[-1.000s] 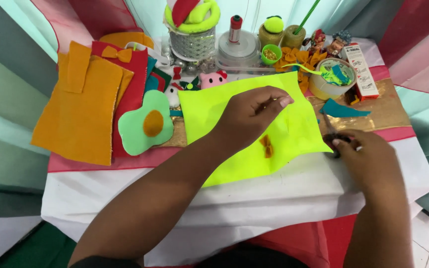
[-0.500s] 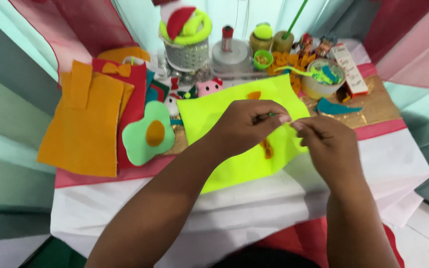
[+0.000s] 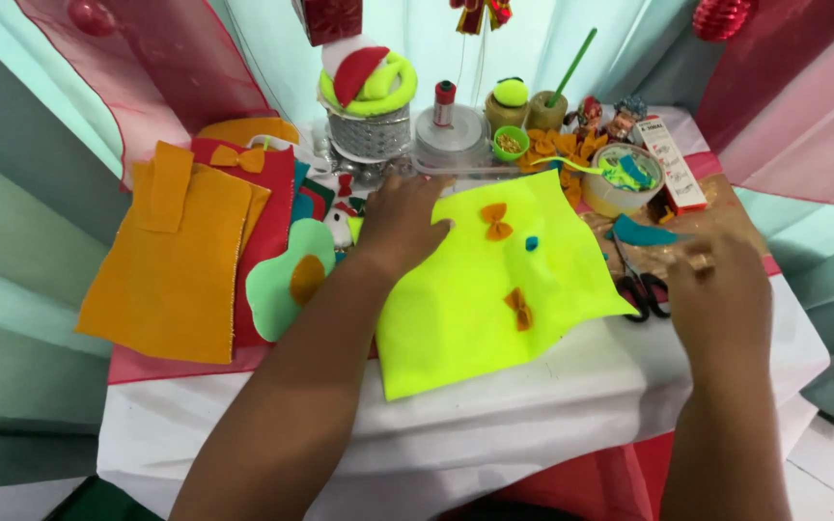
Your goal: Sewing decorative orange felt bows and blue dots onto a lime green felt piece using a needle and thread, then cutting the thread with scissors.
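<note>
Left hand point(image 3: 400, 224) flat on yellow felt sheet point(image 3: 480, 289), right hand point(image 3: 718, 289) possibly pinching something small, red-white box point(image 3: 670, 176) behind.

A neon-yellow felt sheet point(image 3: 465, 309) lies flat, two orange bows point(image 3: 497, 221) on it.

A single head-worn view looks steeply down from the near edge of the white-clothed craft table point(image 3: 494, 434), facing its far edge and curtained backdrop, close enough that both forearms fill the foreground.
</note>
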